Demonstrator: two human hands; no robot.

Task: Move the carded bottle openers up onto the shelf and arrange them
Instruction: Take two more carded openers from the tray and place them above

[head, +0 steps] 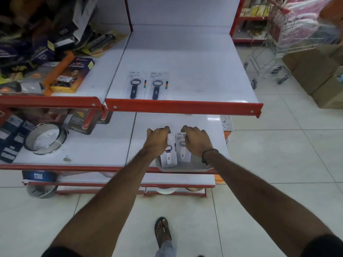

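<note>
Two carded bottle openers with dark handles lie side by side near the front edge of the upper white shelf (194, 71), the left card (135, 85) touching the right card (157, 86). On the lower shelf (204, 127), a grey container (185, 166) holds more carded openers with white handles. My left hand (157, 140) grips the top of one card (169, 154). Beside it, my right hand (196, 140) grips the top of another card (183, 152). Both cards stand upright in the container.
Boxed and bagged goods crowd the upper shelf at the left (63, 75). A round metal sieve (45, 138) and a carded cutter (79, 121) lie on the lower shelf at the left. A shopping trolley (274, 58) and cardboard boxes (319, 75) stand at the right.
</note>
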